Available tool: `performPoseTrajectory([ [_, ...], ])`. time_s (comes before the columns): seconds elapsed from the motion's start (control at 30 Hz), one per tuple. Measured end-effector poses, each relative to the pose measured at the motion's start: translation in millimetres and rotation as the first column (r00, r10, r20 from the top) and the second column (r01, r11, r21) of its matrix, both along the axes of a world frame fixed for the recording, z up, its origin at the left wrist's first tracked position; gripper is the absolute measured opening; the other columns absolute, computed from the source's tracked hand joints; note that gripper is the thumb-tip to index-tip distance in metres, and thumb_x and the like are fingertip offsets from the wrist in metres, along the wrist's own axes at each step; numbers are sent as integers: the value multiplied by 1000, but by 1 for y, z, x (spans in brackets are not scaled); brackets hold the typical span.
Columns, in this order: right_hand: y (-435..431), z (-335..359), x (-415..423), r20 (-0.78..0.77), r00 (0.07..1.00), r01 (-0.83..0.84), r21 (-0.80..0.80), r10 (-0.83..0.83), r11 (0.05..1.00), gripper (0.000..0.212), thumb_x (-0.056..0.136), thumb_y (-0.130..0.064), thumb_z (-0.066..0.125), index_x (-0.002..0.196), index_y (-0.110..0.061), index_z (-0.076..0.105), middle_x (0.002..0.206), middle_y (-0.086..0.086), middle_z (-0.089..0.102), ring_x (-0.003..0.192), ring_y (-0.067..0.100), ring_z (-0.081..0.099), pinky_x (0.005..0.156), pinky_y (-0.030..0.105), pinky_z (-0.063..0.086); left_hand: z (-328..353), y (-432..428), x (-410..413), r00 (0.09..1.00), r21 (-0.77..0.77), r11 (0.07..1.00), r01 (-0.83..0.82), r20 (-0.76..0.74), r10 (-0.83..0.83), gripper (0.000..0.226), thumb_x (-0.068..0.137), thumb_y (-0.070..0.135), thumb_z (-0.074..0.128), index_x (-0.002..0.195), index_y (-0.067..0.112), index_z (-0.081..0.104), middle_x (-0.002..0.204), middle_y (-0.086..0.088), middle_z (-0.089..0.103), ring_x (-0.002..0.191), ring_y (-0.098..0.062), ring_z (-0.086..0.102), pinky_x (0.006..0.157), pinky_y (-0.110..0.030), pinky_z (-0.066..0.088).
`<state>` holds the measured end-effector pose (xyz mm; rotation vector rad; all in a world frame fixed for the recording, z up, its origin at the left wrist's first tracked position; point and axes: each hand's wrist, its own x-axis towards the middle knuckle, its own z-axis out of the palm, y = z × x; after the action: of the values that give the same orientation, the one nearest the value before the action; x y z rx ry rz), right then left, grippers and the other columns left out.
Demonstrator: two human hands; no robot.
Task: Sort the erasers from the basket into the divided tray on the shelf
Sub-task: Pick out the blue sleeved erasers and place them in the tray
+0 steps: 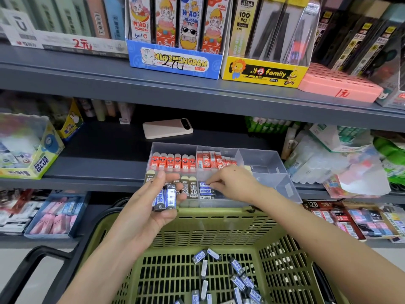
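Note:
A clear divided tray sits on the middle shelf, with red erasers in its back compartments and brown 2B erasers at front left. My left hand is palm-up just before the tray, shut on two blue-and-black erasers. My right hand reaches into the front middle compartment, its fingertips pinching a blue eraser that lies among others there. Below, a green basket holds several loose blue erasers.
A pink phone lies on the shelf behind the tray. A glue box stands at left, plastic bags of stock at right. Boxes of pencil leads line the shelf above. The basket's black handle juts out lower left.

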<state>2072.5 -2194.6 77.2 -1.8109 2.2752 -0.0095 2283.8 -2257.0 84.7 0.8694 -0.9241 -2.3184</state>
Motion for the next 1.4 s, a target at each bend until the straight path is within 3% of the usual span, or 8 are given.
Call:
performPoseTrajectory([
  [0.07, 4, 8, 7, 46, 998, 56, -149, -50, 987, 25, 95, -28, 50, 101, -19, 72, 96, -3, 72, 90, 14, 62, 76, 29, 50, 1, 0, -2, 1000, 18, 1000, 9, -17, -9, 38, 73, 44, 64, 91, 14, 77, 90, -10, 74, 85, -22, 72, 40, -18, 45],
  [0.2, 18, 30, 42, 464, 886, 202, -387, 1, 899, 24, 84, -46, 60, 95, -29, 73, 76, -13, 67, 68, 0, 53, 63, 18, 43, 2, 2, -3, 996, 17, 998, 53, -77, -52, 40, 78, 45, 61, 100, 14, 75, 105, -14, 72, 99, -29, 69, 59, -26, 57],
  [0.4, 21, 38, 73, 484, 875, 197, -407, 28, 892, 18, 76, -25, 75, 93, -21, 70, 79, -13, 53, 68, -4, 46, 68, 14, 36, 8, 9, -9, 992, -56, 994, 91, -87, -95, 48, 78, 46, 58, 112, 15, 70, 113, -7, 69, 102, -22, 68, 70, -37, 58],
  [0.63, 23, 57, 23, 914, 406, 416, -195, 11, 888, 16, 83, 1, 65, 86, -13, 58, 70, -3, 64, 61, 9, 61, 64, 21, 52, 8, 5, -1, 996, -17, 997, 70, -61, -71, 41, 78, 44, 59, 103, 16, 74, 105, -15, 71, 98, -33, 69, 61, -29, 58],
  [0.77, 13, 49, -12, 662, 730, 221, 10, -172, 975, 17, 78, 10, 64, 91, 0, 67, 66, 1, 66, 62, 12, 59, 64, 25, 51, 6, 2, 4, 998, -38, 998, 44, -45, -45, 44, 76, 46, 60, 103, 14, 74, 98, -14, 73, 89, -27, 71, 54, -24, 56],
  [0.9, -4, 33, -17, 416, 896, 19, 311, -155, 950, 21, 78, 6, 68, 97, -3, 70, 74, 2, 66, 55, 5, 59, 57, 18, 50, 2, 1, 5, 998, -61, 997, 54, -36, -56, 46, 75, 48, 60, 103, 14, 73, 95, -12, 72, 86, -25, 71, 54, -24, 55],
  [1.17, -16, 18, -16, 373, 917, -19, 396, -142, 918, 18, 80, 5, 66, 88, -11, 62, 69, -3, 62, 46, 2, 59, 50, 14, 49, -1, 0, 3, 997, -63, 995, 72, -25, -74, 46, 72, 49, 60, 98, 13, 75, 92, -12, 71, 83, -24, 71, 53, -25, 55],
  [1.4, -3, 29, -25, 388, 918, -6, 223, -83, 975, 19, 93, -4, 45, 94, -13, 61, 79, 3, 70, 78, 19, 68, 69, 27, 53, -1, 2, 2, 997, -63, 996, 69, -22, -71, 47, 72, 48, 60, 100, 13, 74, 92, -13, 71, 83, -25, 71, 54, -25, 55],
])
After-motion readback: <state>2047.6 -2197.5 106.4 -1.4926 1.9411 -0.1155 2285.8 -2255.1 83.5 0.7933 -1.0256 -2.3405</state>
